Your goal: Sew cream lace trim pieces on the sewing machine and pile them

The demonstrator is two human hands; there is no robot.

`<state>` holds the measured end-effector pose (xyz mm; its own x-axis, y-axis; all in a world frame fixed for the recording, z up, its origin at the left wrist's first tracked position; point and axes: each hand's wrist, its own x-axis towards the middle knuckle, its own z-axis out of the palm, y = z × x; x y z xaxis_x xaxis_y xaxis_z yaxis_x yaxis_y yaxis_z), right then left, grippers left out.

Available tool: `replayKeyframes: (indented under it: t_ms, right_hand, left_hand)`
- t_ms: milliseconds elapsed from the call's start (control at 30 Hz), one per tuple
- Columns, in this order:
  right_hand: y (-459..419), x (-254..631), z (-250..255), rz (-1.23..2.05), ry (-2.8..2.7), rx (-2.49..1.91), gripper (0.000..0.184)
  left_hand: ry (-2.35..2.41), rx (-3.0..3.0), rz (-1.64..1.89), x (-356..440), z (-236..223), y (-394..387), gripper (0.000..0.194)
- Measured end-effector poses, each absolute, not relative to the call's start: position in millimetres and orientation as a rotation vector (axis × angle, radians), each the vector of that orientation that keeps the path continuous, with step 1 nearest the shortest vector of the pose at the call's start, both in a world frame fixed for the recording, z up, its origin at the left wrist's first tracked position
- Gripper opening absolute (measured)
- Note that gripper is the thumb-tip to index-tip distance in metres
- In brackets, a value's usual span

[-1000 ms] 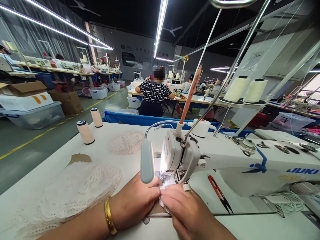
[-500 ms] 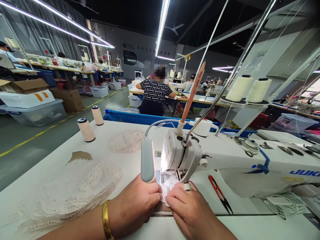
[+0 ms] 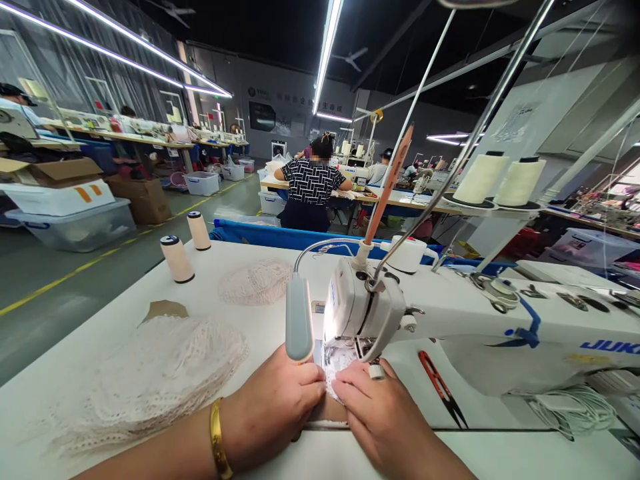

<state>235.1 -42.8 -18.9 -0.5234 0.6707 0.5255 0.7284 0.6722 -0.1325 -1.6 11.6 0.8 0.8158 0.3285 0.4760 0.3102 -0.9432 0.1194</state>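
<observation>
White lace [image 3: 336, 363] lies beneath the presser foot of a white sewing machine [image 3: 360, 303], lit by its lamp [image 3: 299, 320]. Pinched at the lace's left edge is my left hand [image 3: 277, 407], with a gold bangle on its wrist. My right hand [image 3: 383, 410] presses the right side of the lace with fingers drawn together, just in front of the needle area. The fingertips partly cover the lace. Below it a brown patch [image 3: 327, 410] shows between my hands. Red-handled thread snips [image 3: 443, 388] lie to the right of my right hand.
Left on the table are a big lace pile [image 3: 165, 377], a smaller lace pile [image 3: 255, 281] and two thread spools [image 3: 177, 260]. A pencil [image 3: 389, 187] stands on the machine head. Coiled white cable [image 3: 575, 410] sits at the right. A co-worker [image 3: 314, 180] sits ahead.
The lace has slid a little forward under the machine, and more of the brown patch shows between my hands. My hands keep nearly the same places; the view has shifted slightly.
</observation>
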Motion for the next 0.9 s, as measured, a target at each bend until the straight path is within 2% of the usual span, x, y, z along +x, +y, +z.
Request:
replayKeyframes:
  t_ms: [400, 533, 667, 900]
  right_hand:
    - [-39.5, 225.4, -10.7, -0.178, -2.187, -1.213, 0.039]
    - [-35.3, 225.0, -12.8, -0.213, -2.195, -1.268, 0.045]
    - [-29.8, 225.0, -22.8, -0.293, -2.176, -1.259, 0.049]
    - [-29.6, 227.0, -42.8, -0.278, -2.130, -1.433, 0.049]
  left_hand:
    - [0.671, 2.906, 0.949, 6.3, 15.6, 23.7, 0.039]
    - [0.747, 2.853, 0.839, 3.7, 9.8, 30.4, 0.032]
    - [0.944, 2.517, 0.690, 3.3, 5.0, 40.5, 0.023]
    - [1.225, 2.201, 0.694, 30.5, -6.7, 79.2, 0.013]
